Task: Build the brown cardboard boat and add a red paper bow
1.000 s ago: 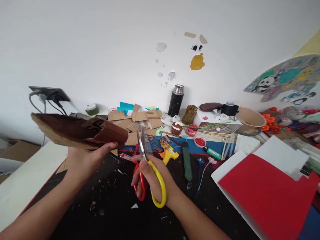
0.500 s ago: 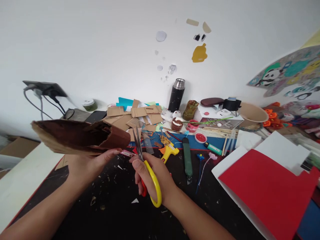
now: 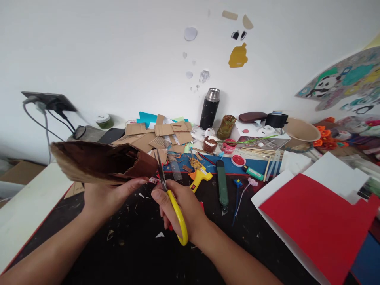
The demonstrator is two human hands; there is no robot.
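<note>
My left hand (image 3: 107,198) grips a brown cardboard piece (image 3: 139,164) from below, its thumb along the near edge. The piece is hollow, dark brown inside, with torn, ragged rims. In my right hand (image 3: 181,206) is a pair of scissors (image 3: 179,219) with a yellow handle loop; a bit of red handle shows under the fingers. The slightly parted blades point up beside the right end of the cardboard piece. Whether they touch it I cannot tell. A small pinkish item lies behind, between the two hands, too small to name.
Cardboard scraps (image 3: 172,128) are heaped at the back, left of a black thermos (image 3: 209,109). A yellow glue gun (image 3: 200,178), a green utility knife (image 3: 222,186) and a red paint lid (image 3: 238,160) lie right of my hands. Red card (image 3: 317,221) covers the right side.
The cardboard piece and my left hand have shifted slightly right. The scissors have moved a little left, so their blades are closer to the cardboard's right end. The view has tilted slightly.
</note>
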